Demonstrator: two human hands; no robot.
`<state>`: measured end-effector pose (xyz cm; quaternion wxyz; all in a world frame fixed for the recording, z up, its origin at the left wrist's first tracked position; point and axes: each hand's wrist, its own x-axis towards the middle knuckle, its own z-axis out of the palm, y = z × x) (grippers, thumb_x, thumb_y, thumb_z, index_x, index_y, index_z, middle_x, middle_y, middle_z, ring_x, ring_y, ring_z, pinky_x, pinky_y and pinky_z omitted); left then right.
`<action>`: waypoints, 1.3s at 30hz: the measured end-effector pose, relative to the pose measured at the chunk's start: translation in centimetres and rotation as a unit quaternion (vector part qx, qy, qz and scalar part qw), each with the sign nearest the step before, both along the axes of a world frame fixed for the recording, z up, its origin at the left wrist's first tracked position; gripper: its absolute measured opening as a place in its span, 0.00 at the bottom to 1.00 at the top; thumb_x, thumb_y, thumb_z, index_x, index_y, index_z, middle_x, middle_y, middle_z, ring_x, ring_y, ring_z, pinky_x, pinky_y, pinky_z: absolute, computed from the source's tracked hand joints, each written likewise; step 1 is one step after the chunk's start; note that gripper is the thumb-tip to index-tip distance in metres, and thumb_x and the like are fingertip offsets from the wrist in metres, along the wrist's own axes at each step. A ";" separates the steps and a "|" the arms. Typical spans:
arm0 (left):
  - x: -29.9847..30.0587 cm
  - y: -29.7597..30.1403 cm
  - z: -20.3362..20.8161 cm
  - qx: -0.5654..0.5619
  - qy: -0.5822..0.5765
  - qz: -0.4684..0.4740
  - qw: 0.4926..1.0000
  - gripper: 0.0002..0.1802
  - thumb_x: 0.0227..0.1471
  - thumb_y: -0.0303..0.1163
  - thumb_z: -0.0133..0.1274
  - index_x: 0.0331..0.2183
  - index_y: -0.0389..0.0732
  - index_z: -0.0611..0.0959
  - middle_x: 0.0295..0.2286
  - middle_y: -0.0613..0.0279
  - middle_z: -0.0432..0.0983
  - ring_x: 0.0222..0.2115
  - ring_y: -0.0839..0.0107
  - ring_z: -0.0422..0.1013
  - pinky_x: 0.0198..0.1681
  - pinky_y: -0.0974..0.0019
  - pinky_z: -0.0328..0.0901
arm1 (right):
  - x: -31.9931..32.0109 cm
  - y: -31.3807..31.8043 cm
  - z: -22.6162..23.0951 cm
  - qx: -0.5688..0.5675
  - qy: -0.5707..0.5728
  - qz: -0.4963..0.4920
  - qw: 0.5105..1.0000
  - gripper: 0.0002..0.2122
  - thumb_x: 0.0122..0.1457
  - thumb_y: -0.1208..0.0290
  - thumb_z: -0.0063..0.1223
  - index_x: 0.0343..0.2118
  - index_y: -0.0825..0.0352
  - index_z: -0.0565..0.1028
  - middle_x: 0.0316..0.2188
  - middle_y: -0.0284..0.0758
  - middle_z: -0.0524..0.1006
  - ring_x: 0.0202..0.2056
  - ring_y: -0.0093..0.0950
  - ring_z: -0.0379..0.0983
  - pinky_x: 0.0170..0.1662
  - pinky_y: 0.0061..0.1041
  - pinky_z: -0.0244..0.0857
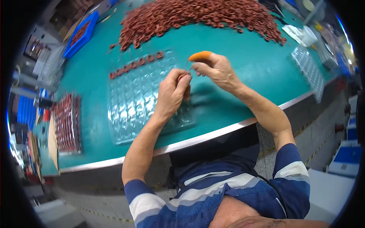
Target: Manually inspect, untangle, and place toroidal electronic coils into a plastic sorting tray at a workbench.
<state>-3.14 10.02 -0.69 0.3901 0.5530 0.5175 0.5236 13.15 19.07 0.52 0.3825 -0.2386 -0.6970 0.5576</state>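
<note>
My left hand (173,91) is closed, its thumb and fingers pinching a small red-brown ring coil (182,76) that they mostly cover. Thin wire leads (190,70) stick out from it toward the right. Close by, my right hand (219,72), an orange cot (200,56) over its index finger, pinches at these leads with thumb and fingertip. Below my left hand lies a clear plastic tray (131,100) with rows of pockets. Several red-brown ring coils (133,65) sit in a row along its far side.
A large heap of similar coils (197,17) spreads over the far side of the green table (243,45). Filled trays (67,123) are stacked at the left, near a blue bin (81,35). Another clear tray (308,72) and a white cup (308,36) stand at the right.
</note>
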 end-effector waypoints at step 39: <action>-2.1 -1.8 -0.6 0.005 -0.276 -0.001 0.961 0.12 0.63 0.39 0.42 0.41 0.41 0.71 0.22 0.68 0.61 0.18 0.80 0.59 0.18 0.77 0.54 | -3.5 -2.8 -1.6 0.226 0.063 -0.168 0.957 0.09 0.51 0.68 0.57 0.24 0.69 0.76 0.28 0.40 0.77 0.32 0.34 0.73 0.35 0.30 0.65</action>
